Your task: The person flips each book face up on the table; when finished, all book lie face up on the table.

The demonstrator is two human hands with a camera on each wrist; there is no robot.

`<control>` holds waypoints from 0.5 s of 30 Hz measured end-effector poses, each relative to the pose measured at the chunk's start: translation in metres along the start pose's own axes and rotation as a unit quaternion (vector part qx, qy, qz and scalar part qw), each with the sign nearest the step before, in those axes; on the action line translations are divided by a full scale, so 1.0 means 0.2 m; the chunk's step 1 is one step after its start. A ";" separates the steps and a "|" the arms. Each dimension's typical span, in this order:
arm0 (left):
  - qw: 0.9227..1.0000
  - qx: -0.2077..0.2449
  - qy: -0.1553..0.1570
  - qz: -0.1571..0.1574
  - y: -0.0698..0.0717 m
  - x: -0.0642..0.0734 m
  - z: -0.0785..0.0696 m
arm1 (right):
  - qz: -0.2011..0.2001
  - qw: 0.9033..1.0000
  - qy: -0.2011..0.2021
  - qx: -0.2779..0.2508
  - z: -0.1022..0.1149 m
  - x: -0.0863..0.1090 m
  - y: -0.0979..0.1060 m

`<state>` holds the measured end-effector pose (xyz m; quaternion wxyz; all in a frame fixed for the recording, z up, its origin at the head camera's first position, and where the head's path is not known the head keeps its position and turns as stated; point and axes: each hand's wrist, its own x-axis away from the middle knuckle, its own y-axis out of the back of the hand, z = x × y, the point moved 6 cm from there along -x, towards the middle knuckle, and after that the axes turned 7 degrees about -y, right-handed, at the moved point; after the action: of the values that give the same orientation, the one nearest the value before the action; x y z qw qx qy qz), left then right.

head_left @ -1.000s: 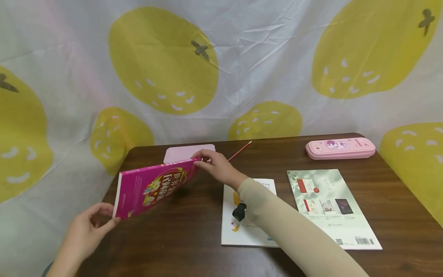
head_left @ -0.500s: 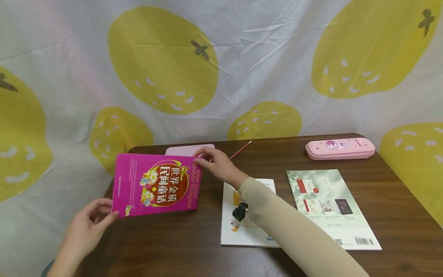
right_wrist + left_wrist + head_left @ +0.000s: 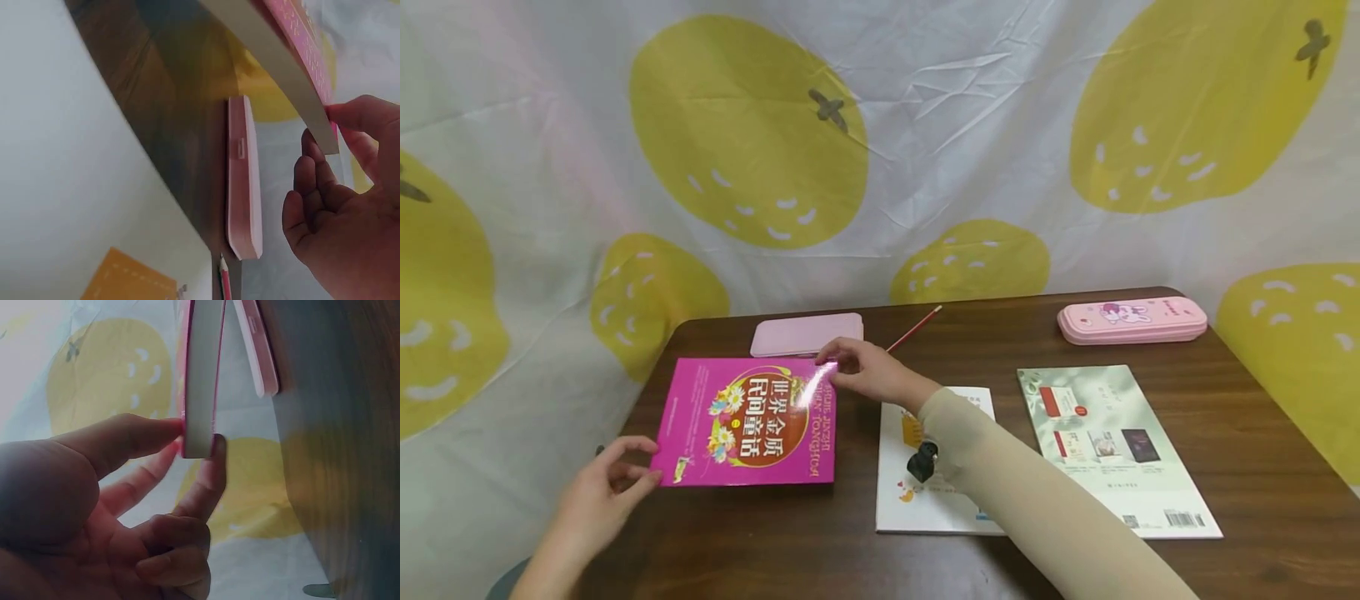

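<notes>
A magenta book (image 3: 700, 417) with flowers and large white characters on its cover is held above the table, cover facing up. My left hand (image 3: 591, 500) pinches its near left corner; in the left wrist view the thumb lies on one cover and fingers on the other, the white page edge (image 3: 203, 381) between them. At the far right corner, my right hand (image 3: 880, 373) pinches the book between thumb and fingers, as the right wrist view also shows. A pale pink case (image 3: 805, 335) lies on the table just behind the book.
A red pencil (image 3: 914, 327) lies beside the pale pink case. Under my right forearm is a white book (image 3: 910, 512), with a pale green book (image 3: 1150, 492) to its right. A pink pencil case (image 3: 1165, 321) with a rabbit print sits at the back right of the brown table (image 3: 760, 542).
The magenta book has turned from steeply tilted, spine edge up, to lying flatter with its cover upward, and its far edge has come down. Both hands keep their grip on its corners.
</notes>
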<state>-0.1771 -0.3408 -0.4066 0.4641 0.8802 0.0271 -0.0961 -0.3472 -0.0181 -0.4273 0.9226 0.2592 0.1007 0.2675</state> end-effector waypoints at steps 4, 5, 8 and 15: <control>0.999 -0.001 0.027 0.047 -0.04 -0.01 0.03 | 0.026 1.000 0.005 0.016 -0.03 0.00 -0.01; 0.998 -0.001 0.033 0.054 -0.05 -0.01 0.03 | 0.035 0.999 0.006 0.021 -0.04 0.00 -0.02; 0.995 0.002 0.053 0.080 -0.08 -0.02 0.05 | 0.069 0.997 -0.001 0.025 -0.05 0.00 -0.04; 0.990 -0.018 0.080 0.117 -0.17 -0.07 0.09 | 0.091 0.993 -0.050 0.061 -0.11 0.00 -0.07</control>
<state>-0.1976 -0.3359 -0.4422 0.4844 0.8735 -0.0378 0.0302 -0.3477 -0.0180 -0.4527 0.8810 0.3356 0.0470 0.3303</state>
